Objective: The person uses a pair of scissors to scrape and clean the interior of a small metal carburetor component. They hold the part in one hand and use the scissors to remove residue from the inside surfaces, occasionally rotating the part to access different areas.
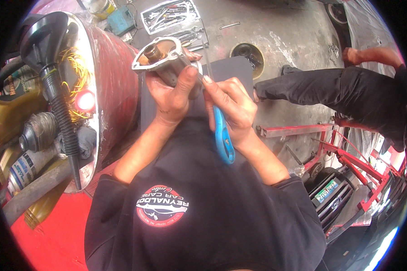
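Note:
My left hand is wrapped round a grey cast-metal housing, its three-cornered flange tilted up. A round metal sleeve stands inside the housing's brownish interior. Beside it, my right hand grips a tool with a blue loop-shaped handle. The handle hangs below the fingers toward my shirt. Near the right thumb and forefinger, a thin metal part runs up close to the housing's side; the fingers partly hide it, so the tool's exact kind cannot be made out.
At left, a red drum carries a black funnel, bottles and yellow wire. Ahead lie a tray of wrenches and a round pan with dark parts. A person in dark trousers is at right, above a red metal frame.

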Action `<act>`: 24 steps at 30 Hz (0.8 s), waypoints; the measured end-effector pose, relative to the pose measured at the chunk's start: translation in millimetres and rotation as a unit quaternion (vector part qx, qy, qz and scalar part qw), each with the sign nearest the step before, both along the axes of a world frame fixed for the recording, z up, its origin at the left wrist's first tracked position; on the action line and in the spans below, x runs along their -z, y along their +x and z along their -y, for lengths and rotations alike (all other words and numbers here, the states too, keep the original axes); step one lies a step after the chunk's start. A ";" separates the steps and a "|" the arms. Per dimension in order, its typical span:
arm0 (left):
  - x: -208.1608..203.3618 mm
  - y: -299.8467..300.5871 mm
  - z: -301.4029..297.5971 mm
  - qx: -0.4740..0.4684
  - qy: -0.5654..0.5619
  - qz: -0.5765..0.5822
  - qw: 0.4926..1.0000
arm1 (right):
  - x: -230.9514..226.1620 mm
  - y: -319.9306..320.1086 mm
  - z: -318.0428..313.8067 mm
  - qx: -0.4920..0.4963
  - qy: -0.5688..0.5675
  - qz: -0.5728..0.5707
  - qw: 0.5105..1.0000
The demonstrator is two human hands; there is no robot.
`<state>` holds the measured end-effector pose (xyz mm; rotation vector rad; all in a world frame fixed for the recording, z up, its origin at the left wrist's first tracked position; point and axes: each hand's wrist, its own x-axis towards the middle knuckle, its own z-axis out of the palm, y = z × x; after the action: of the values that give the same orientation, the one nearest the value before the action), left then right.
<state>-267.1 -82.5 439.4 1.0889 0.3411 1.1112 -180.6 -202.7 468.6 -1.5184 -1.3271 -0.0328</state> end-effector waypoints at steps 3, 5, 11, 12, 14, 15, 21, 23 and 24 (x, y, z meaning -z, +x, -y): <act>1.0 -2.0 -1.5 0.001 -0.005 0.004 1.000 | -2.7 0.2 -0.4 -0.019 -0.010 -0.027 0.999; 2.1 -2.9 -2.0 -0.001 -0.001 0.001 1.000 | -6.7 2.2 -0.5 -0.033 -0.019 -0.040 0.998; -0.8 -2.1 -1.2 0.001 -0.014 0.019 1.000 | -7.7 2.9 0.7 -0.040 -0.007 -0.040 0.998; 0.6 -1.9 -2.2 0.003 -0.009 0.027 1.000 | -7.2 1.8 1.3 -0.037 -0.007 -0.039 0.999; 1.9 -0.9 -2.8 0.005 -0.008 0.042 0.999 | -5.6 -0.1 2.9 -0.031 -0.006 -0.035 0.999; 2.0 -0.2 -2.5 0.004 -0.013 0.048 0.999 | -5.8 0.2 2.4 -0.033 -0.007 -0.036 0.999; 1.4 -3.0 -2.0 0.006 -0.014 0.033 0.999 | -5.0 -0.8 -0.6 -0.025 -0.005 -0.032 0.999; 1.5 -3.0 -2.1 0.004 -0.011 0.024 1.000 | -6.4 -0.4 -0.8 -0.027 -0.013 -0.041 0.999; 1.5 -4.1 -2.4 0.004 -0.008 0.017 1.000 | -6.1 -0.1 -1.0 -0.027 -0.012 -0.041 0.999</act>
<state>-271.2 -80.2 437.8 1.0548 0.3184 1.1159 -180.7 -201.7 474.7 -1.4883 -1.3058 0.0790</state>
